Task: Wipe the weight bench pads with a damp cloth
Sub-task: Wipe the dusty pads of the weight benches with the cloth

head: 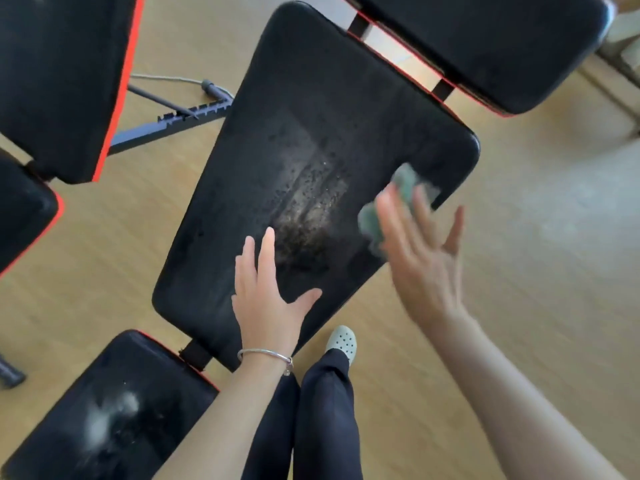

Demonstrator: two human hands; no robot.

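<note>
Left hand lay flat on the smeared black pad; right hand, fingers spread, pressed a green cloth; wood floor below.

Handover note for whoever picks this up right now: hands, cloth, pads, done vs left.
Left hand: open, flat on the near end of the long back pad, probably bracing.
Right hand: fingers spread straight against the green cloth at that pad's right edge; motion-blurred.
Done: streaks through a speckled grey patch mid-pad suggest wiping has begun there.
Left: that patch is not clean. The seat pad carries a whitish smear. The upper-left pad and upper-right pad are too dark to judge.
</note>
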